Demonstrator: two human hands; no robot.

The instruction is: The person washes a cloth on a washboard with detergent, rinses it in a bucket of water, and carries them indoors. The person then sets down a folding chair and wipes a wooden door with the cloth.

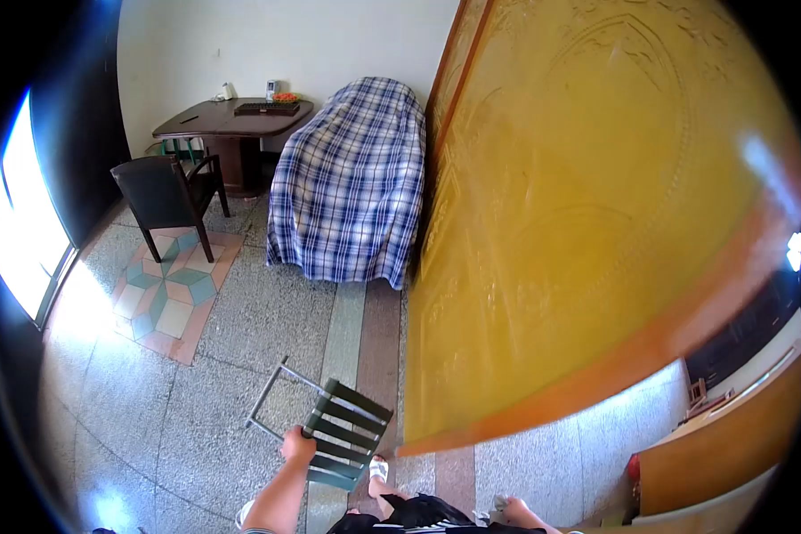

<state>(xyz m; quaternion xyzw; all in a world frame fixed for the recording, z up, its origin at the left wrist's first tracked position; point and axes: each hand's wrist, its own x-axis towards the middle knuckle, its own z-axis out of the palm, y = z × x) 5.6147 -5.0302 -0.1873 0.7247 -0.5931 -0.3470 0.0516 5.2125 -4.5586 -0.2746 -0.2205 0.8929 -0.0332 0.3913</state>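
My left hand (298, 443) is closed around the edge of a small folding stool (351, 425). The stool has dark green slats and a grey metal leg frame, which sticks out to the left above the floor. It hangs tilted in front of my legs. Low in the view, my right hand (513, 510) is beside my dark shorts, its fingers curled. Something crumpled and greyish shows at those fingers, too small and partly hidden to name.
A large yellow carved panel (543, 222) stands close on the right. Ahead, a plaid cloth (351, 187) drapes a bulky object beside a dark table (214, 117) and black armchair (165, 191). A wooden cabinet (721, 445) is at lower right; a bright doorway (27, 214) is left.
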